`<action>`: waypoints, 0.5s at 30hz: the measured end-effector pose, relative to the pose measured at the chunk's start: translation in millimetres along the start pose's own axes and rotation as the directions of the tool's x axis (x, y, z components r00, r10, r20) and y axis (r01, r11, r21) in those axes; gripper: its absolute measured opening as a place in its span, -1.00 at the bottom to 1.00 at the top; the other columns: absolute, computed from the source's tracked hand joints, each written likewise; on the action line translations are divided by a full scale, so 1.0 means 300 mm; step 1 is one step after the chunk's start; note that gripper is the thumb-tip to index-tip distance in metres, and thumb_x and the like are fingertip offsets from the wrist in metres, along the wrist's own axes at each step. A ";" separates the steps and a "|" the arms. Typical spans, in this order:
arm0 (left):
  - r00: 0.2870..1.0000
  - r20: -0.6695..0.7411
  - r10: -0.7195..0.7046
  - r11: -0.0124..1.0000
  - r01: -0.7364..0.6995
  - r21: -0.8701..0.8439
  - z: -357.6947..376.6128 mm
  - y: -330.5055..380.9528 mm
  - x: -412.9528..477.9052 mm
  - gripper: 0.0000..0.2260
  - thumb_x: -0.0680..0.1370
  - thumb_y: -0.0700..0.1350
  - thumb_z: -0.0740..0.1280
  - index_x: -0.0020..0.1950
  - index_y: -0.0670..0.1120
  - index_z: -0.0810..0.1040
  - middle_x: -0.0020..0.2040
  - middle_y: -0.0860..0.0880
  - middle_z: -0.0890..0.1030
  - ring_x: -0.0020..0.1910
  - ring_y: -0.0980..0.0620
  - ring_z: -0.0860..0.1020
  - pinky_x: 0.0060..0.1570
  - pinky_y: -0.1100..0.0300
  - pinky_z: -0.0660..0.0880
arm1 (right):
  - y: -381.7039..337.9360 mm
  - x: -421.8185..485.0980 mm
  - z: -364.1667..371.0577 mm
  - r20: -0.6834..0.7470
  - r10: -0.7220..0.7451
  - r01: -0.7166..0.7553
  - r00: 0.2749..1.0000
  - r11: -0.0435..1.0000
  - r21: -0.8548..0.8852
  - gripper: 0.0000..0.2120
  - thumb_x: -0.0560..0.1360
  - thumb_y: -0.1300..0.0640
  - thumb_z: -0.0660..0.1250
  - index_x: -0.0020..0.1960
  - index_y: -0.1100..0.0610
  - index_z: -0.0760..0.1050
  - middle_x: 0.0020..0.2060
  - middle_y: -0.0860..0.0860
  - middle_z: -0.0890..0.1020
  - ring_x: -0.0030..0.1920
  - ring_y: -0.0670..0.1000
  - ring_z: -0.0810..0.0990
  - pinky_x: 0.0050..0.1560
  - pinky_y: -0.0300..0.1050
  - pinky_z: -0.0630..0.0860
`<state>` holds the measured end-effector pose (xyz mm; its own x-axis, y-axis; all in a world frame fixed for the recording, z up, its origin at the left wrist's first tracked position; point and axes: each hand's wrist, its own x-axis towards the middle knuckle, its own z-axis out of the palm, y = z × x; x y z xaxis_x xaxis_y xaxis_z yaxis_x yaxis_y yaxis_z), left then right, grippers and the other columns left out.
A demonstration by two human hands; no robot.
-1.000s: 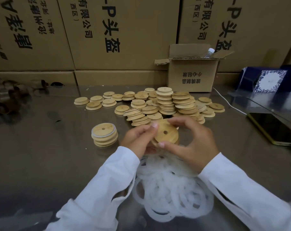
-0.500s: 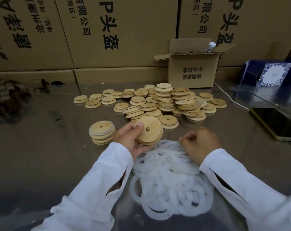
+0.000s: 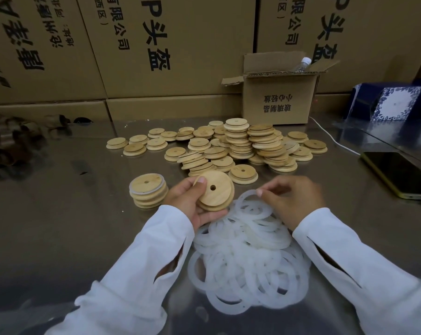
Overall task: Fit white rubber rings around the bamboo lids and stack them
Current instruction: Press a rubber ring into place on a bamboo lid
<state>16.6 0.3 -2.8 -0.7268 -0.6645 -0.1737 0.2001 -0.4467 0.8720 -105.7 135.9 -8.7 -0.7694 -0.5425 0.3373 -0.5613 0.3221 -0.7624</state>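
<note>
The left hand [image 3: 187,201] grips a bamboo lid [image 3: 214,191] by its rim, thumb on the face, fingers curled beneath. The lid tilts toward the camera, its centre hole showing, just above the near counter [image 3: 59,226]. The right hand [image 3: 294,199] pinches the edge of one white rubber ring [image 3: 246,195] between thumb and forefinger, just right of the lid. The ring's lower part lies against the heap of rings [image 3: 248,262] between the two white sleeves.

Left of the held lid stands a short stack of ringed lids [image 3: 148,191], a white band visible round the top one. Behind lie the loose lids [image 3: 238,143], some piled, some scattered flat.

Large cartons [image 3: 170,44] wall the back, printed in black with "头盔" and "有限公司"; the smaller lines are too skewed to read in full. A small open box [image 3: 277,102] carries "玻璃制品" and "小心轻放", upside down in this view, with a clear bottle [image 3: 302,64] poking from it. At right lie a dark phone [image 3: 395,174], a white cable [image 3: 335,143] and a blue-and-white patterned box [image 3: 395,102].
</note>
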 end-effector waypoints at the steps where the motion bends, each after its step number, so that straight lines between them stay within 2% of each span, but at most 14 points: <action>1: 1.000 -0.001 -0.001 1.000 0.001 -0.004 0.000 0.000 0.000 -0.88 0.57 -0.21 0.21 -0.12 -0.14 0.51 -0.12 -0.18 0.56 -0.20 -0.18 0.57 -0.51 0.04 0.57 | -0.001 -0.001 0.002 -0.010 -0.010 0.010 1.000 1.000 0.013 -0.88 0.38 0.09 0.45 -0.31 -0.05 0.60 -0.39 -0.21 0.60 -0.30 -0.27 0.53 -0.35 -0.52 0.38; 3: 1.000 -0.008 -0.004 1.000 0.004 -0.017 0.002 0.002 -0.001 -0.89 0.57 -0.21 0.21 -0.11 -0.15 0.51 -0.11 -0.18 0.56 -0.19 -0.19 0.57 -0.52 0.04 0.57 | -0.006 -0.003 0.005 -0.023 -0.032 0.034 0.999 0.991 0.126 -0.89 0.38 0.11 0.46 -0.31 -0.04 0.61 -0.39 -0.18 0.61 -0.30 -0.24 0.54 -0.29 -0.53 0.39; 8: 0.998 -0.052 -0.019 0.997 0.016 -0.073 0.005 0.015 -0.005 -0.91 0.57 -0.22 0.21 -0.08 -0.18 0.49 -0.12 -0.18 0.55 -0.17 -0.18 0.56 -0.46 0.00 0.53 | -0.037 -0.012 0.004 -0.018 -0.114 0.112 0.993 0.919 0.379 -0.90 0.39 0.22 0.43 -0.26 0.05 0.61 -0.33 -0.12 0.64 -0.27 -0.17 0.55 -0.14 -0.34 0.49; 10: 0.998 -0.064 -0.027 0.995 0.020 -0.102 0.003 0.020 -0.005 -0.89 0.57 -0.21 0.21 0.03 -0.21 0.48 -0.06 -0.19 0.56 -0.08 -0.22 0.56 -0.38 -0.03 0.50 | -0.049 -0.015 -0.001 -0.026 -0.131 0.130 0.991 0.899 0.418 -0.90 0.40 0.25 0.41 -0.25 0.08 0.59 -0.32 -0.11 0.62 -0.28 -0.18 0.54 -0.16 -0.35 0.49; 13: 0.996 -0.068 -0.050 0.993 0.042 -0.112 0.008 0.021 -0.005 -0.70 0.56 -0.16 0.23 0.27 -0.23 0.41 0.15 -0.24 0.51 0.12 -0.28 0.51 -0.34 -0.06 0.51 | -0.066 -0.022 -0.008 -0.035 -0.125 0.125 0.992 0.843 0.523 -0.90 0.41 0.27 0.38 -0.23 0.10 0.58 -0.35 -0.12 0.60 -0.31 -0.22 0.53 -0.20 -0.40 0.47; 15: 0.997 -0.035 -0.067 0.992 0.063 -0.106 0.016 0.017 -0.012 -0.65 0.56 -0.11 0.23 0.33 -0.19 0.39 0.22 -0.24 0.49 0.13 -0.28 0.51 -0.33 -0.09 0.53 | -0.078 -0.029 -0.006 -0.015 -0.098 0.088 0.995 0.803 0.589 -0.91 0.41 0.25 0.37 -0.24 0.10 0.58 -0.39 -0.14 0.61 -0.32 -0.22 0.53 -0.22 -0.40 0.47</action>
<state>17.1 3.2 4.5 -0.7150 -0.6537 -0.2480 0.2224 -0.5490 0.8057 -86.4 134.6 7.2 -0.7149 -0.5602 0.4184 -0.3389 -0.2459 -0.9081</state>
